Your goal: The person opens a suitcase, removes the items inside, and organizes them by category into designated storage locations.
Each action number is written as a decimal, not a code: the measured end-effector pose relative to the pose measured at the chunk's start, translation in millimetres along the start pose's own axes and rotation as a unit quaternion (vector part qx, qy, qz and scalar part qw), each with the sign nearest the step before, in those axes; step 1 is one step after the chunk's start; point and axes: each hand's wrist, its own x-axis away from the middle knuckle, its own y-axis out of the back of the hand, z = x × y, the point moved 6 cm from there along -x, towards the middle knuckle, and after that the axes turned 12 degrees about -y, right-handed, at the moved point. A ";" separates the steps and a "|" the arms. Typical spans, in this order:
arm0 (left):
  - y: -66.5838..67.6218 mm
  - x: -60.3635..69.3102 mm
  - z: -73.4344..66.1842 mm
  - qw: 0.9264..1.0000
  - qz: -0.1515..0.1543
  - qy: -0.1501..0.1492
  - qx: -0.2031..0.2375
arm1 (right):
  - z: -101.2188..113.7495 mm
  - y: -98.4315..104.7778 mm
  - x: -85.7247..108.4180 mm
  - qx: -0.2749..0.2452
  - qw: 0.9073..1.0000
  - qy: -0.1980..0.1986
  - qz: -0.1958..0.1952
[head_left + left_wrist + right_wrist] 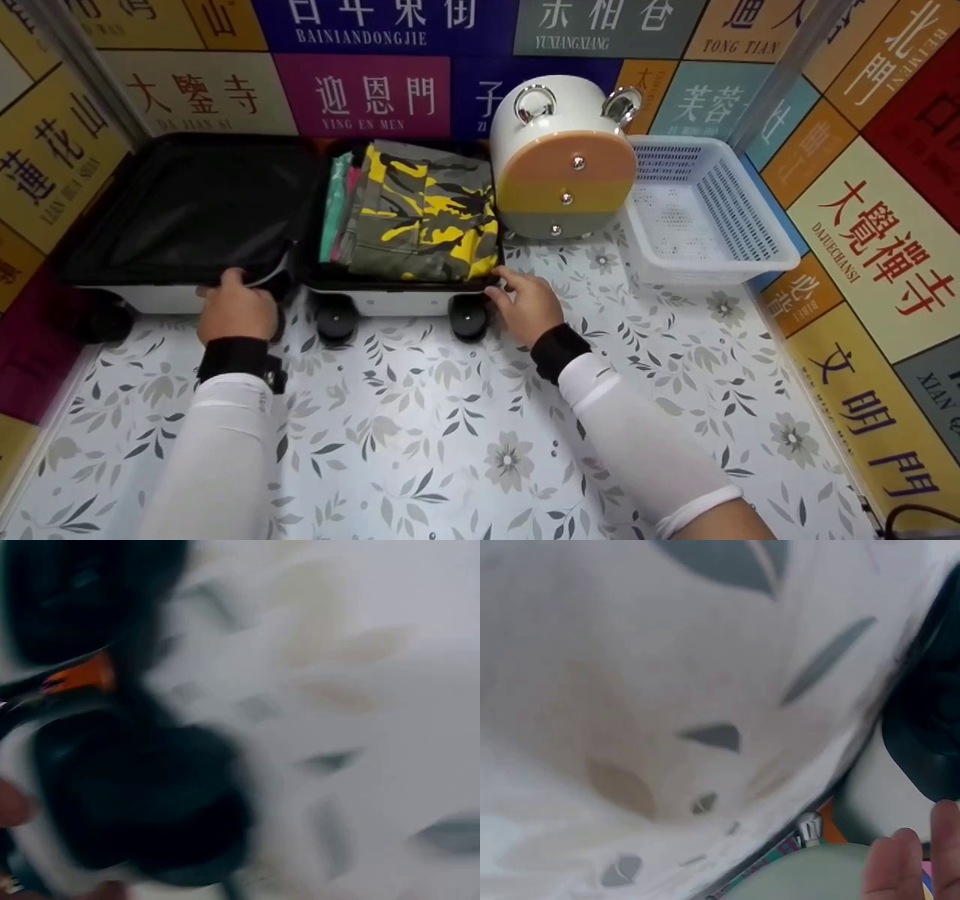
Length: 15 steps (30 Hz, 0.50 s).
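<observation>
A suitcase lies open in two halves in the head view. The left half (202,202) has a black lining; the right half (405,302) holds a folded grey, yellow and black camouflage garment (427,217) beside green and pink cloth (335,206). My left hand (238,309) rests at the front edge of the left half, most of its fingers hidden. My right hand (531,306) touches the right half's front right corner with thumb and forefinger, fingers relaxed. In the right wrist view its fingers (900,866) look extended beside a black wheel (930,727).
Black wheels (469,318) stick out along the suitcase's front. A white, round-bodied case with a striped orange, yellow and grey front (566,176) stands right of the suitcase. Farther right sits a white perforated basket (712,266). Printed panels enclose the back and sides.
</observation>
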 end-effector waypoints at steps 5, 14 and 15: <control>19.6 0.4 -24.1 0.996 0.065 -0.022 -0.050 | 2.2 7.1 1.2 0.002 0.998 -0.021 0.057; 10.6 -2.0 -89.1 0.992 -0.006 -0.129 0.011 | 6.9 23.4 -6.6 -0.065 0.992 -0.083 0.062; 7.3 -3.4 -94.0 0.991 -0.002 -0.133 0.019 | 7.8 24.8 -8.0 -0.071 0.992 -0.086 0.058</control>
